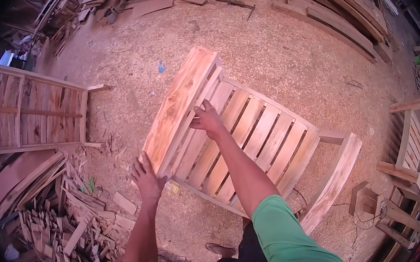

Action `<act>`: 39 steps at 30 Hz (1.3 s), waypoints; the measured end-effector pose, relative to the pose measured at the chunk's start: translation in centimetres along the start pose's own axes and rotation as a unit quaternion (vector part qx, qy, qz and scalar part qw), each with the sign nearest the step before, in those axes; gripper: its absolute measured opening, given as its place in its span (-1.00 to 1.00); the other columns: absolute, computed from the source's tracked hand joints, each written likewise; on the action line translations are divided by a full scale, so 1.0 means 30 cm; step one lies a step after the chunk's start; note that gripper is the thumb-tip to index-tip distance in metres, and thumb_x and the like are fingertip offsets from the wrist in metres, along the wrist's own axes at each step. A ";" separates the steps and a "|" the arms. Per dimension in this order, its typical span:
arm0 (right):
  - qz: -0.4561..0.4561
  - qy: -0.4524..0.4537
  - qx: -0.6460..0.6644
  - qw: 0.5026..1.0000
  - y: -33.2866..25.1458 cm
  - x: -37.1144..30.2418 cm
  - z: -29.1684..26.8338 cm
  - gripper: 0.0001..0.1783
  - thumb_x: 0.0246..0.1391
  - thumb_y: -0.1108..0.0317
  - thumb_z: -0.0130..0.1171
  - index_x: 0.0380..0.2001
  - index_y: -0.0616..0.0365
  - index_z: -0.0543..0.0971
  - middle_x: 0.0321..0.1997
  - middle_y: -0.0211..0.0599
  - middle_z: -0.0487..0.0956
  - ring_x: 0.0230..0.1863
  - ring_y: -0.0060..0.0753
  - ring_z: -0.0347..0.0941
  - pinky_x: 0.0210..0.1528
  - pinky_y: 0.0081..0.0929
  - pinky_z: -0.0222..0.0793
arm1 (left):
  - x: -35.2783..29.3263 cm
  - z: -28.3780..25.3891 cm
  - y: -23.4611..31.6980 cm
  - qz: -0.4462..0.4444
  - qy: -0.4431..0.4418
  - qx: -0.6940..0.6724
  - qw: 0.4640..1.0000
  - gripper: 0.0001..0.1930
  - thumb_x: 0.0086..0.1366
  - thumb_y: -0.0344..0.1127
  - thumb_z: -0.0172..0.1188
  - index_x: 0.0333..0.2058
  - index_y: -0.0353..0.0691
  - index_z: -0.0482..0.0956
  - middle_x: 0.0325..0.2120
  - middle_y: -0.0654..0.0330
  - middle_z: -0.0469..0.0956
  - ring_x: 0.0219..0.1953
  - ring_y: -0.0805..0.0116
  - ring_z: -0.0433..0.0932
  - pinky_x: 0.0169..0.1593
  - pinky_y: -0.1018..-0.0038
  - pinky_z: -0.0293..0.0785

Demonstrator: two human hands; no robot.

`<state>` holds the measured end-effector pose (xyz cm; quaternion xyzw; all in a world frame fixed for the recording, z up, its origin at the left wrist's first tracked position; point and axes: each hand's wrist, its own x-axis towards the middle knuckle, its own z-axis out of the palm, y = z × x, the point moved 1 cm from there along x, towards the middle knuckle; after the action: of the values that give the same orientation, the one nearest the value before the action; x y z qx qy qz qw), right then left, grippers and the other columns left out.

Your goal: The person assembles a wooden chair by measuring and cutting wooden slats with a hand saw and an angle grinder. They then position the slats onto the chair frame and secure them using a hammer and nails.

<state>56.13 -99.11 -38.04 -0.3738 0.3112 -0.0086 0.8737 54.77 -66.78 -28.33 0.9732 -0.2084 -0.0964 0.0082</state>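
A slatted wooden bench stands in front of me, with a wide, pale armrest board along its left side. At the near end of that board is my left hand, open, its fingers spread against the end and edge. Across the slats reaches my right arm. My right hand is open too, fingers apart, touching the inner side of the left armrest frame near its middle. The matching armrest on the right is untouched. The undersides of my fingers are hidden.
A slatted wooden frame lies at the left, above a heap of wood scraps. Long boards are stacked at the back. Another slatted wooden piece stands at the right, with a cable near it. Sawdust covers the floor.
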 end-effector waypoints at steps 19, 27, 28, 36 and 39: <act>-0.055 0.075 0.314 0.945 -0.220 0.264 -0.048 -0.40 0.60 -0.11 -0.01 0.39 0.10 0.42 0.33 -0.08 0.56 0.34 -0.03 0.49 0.46 0.09 0.34 | 0.066 0.046 -0.020 0.029 0.058 0.037 0.997 0.31 -0.05 -0.35 0.52 0.65 -0.09 -0.10 0.51 -0.32 0.10 0.50 -0.42 0.14 0.51 -0.33 0.00; -0.036 0.034 0.385 0.922 -0.233 0.316 -0.087 -0.38 0.51 -0.09 0.17 0.42 0.01 0.42 0.35 -0.16 0.51 0.39 -0.02 0.43 0.52 0.12 0.32 | 0.078 0.056 -0.016 0.038 0.069 0.036 0.996 0.28 -0.06 -0.35 0.51 0.63 -0.11 -0.04 0.49 -0.33 0.12 0.50 -0.43 0.14 0.51 -0.34 0.03; -0.034 0.033 0.385 0.922 -0.231 0.309 -0.085 -0.37 0.51 -0.10 0.18 0.42 0.02 0.41 0.35 -0.16 0.51 0.39 -0.02 0.43 0.51 0.12 0.33 | 0.080 0.056 -0.016 0.040 0.072 0.034 0.996 0.28 -0.06 -0.35 0.51 0.63 -0.11 -0.04 0.49 -0.33 0.13 0.50 -0.43 0.14 0.51 -0.34 0.03; 0.024 0.060 0.225 0.972 -0.238 0.256 -0.098 -0.26 0.47 -0.37 0.06 0.33 0.03 0.50 0.21 -0.14 0.62 0.24 -0.12 0.53 0.38 0.05 0.45 | 0.079 0.068 -0.030 0.042 0.074 0.038 0.996 0.22 -0.03 -0.37 0.39 0.63 -0.16 -0.03 0.47 -0.38 0.14 0.50 -0.45 0.15 0.50 -0.35 0.03; -0.081 0.173 0.291 0.937 -0.194 0.300 -0.363 -0.24 0.51 -0.36 -0.03 0.37 0.08 0.46 0.28 -0.10 0.61 0.26 -0.20 0.51 0.37 -0.01 0.45 | 0.099 0.069 -0.016 0.055 0.078 0.033 0.995 0.21 -0.04 -0.37 0.39 0.62 -0.18 -0.03 0.48 -0.39 0.13 0.51 -0.45 0.14 0.50 -0.37 0.03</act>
<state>58.68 -112.59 -44.78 -0.1201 0.4104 -0.2343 0.8731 57.23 -67.49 -30.93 0.9645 -0.2637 -0.0124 -0.0025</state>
